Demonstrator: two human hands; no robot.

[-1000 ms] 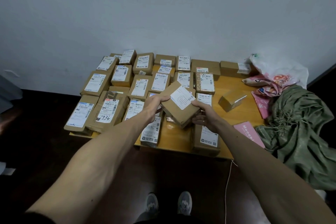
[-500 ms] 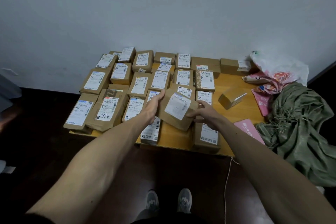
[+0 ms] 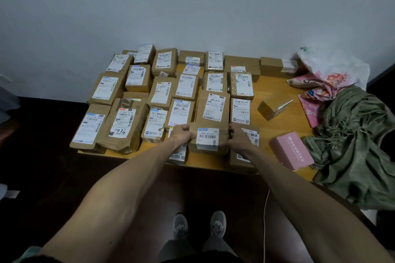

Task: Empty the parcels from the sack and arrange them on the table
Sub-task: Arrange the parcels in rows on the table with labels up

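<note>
As both arms stretch forward, we see the left hand (image 3: 181, 134) and the right hand (image 3: 239, 139) clasping the two ends of a brown parcel (image 3: 208, 141), fingers curled over its sides. Half a second ago it hung tilted above the table (image 3: 277, 128); now it is down and level at the near edge, in front of the rows of labelled parcels (image 3: 186, 87). The green sack (image 3: 359, 134) lies crumpled at the table's right end; we cannot tell what it holds.
</note>
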